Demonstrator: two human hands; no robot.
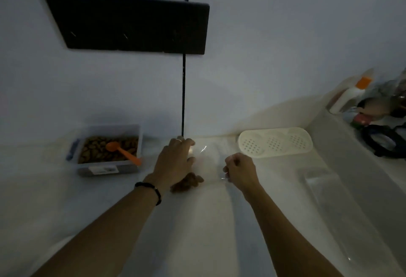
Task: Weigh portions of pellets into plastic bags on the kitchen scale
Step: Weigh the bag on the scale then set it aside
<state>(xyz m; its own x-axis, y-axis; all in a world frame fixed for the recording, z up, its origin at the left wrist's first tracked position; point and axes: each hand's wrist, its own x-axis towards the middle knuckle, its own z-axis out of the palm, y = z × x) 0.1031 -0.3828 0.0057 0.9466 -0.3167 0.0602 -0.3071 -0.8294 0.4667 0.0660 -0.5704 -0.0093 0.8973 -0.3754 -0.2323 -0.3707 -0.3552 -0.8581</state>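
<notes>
Pellets (186, 183) in faint clear bag (208, 162) — left hand (175, 162) fingers spread, right hand (240, 172) fingers pinching it

Glossy clear plastic bag (208, 164) mid-frame; translucent plastic tub (109, 167) at left; matt perforated plastic tray (275, 142) at right; smooth orange plastic scoop (123, 150).

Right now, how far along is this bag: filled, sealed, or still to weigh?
Done: a clump of pellets sits in the clear plastic bag. In hand: the left hand presses on the bag while the right hand pinches its edge. Left: the tub holds plenty more, the orange scoop resting in it. No scale reading is visible.
</notes>
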